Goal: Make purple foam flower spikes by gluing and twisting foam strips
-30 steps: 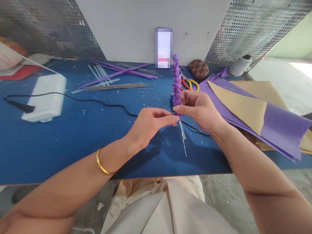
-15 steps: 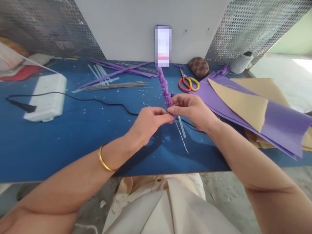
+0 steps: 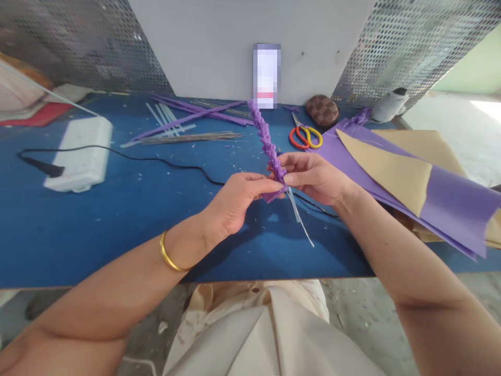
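A stem wrapped in gathered purple paper (image 3: 264, 137) leans up and to the left, held above the blue table. My left hand (image 3: 243, 194) pinches the loose tail of the purple paper strip near the stem's lower end. With thumb and fingers, my right hand (image 3: 313, 176) grips the stem's lower part from the right. A thin bare white wire (image 3: 305, 231) sticks out below both hands. A clear glue stick (image 3: 294, 209) shows just behind that wire, partly hidden; what it is attached to lies behind my right hand.
Red-and-yellow-handled scissors (image 3: 300, 137) lie behind my right hand, near a checkered pouch (image 3: 322, 110). Purple and tan sheets (image 3: 462, 209) are stacked at right. Wires (image 3: 195, 138) and purple strips lie at the back left. A black cord runs from a white power strip (image 3: 84, 151).
The purple stem has turned slightly, and more of the paper tail shows between my hands. The wire end has shifted right. Both hands keep their hold.
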{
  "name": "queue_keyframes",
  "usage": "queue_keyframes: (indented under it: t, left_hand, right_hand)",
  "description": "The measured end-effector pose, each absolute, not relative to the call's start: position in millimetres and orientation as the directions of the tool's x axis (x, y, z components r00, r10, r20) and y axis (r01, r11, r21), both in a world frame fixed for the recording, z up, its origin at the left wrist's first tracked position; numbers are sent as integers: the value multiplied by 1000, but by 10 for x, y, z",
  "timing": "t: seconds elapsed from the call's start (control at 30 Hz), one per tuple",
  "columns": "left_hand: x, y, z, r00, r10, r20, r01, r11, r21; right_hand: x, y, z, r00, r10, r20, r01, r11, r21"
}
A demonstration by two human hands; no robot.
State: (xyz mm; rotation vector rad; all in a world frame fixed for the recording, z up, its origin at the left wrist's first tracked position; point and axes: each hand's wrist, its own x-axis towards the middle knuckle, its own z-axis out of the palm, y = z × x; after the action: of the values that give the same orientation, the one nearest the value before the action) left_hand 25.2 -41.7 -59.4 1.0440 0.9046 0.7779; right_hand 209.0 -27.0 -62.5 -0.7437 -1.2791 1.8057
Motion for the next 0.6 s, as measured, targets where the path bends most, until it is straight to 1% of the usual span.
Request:
queue_keyframes:
  t: [0.3, 0.4, 0.5, 0.6]
  left_hand:
    - [227, -392, -613, 469, 859, -206, -114, 290, 950]
    - [212, -381, -618, 510, 839, -189, -104, 278, 955]
    - [201, -373, -610, 555, 815, -168, -132, 286, 949]
    - [199, -371, -600, 563, 811, -157, -116, 265, 957]
  right_hand:
    - [2094, -269, -623, -538, 841, 62, -257, -94, -962]
    - [2099, -267, -621, -526, 848, 59, -255, -92, -963]
    - [2113, -271, -604, -505, 862, 51, -253, -92, -963]
    - [2135, -278, -582, -489, 871, 45, -243, -86, -966]
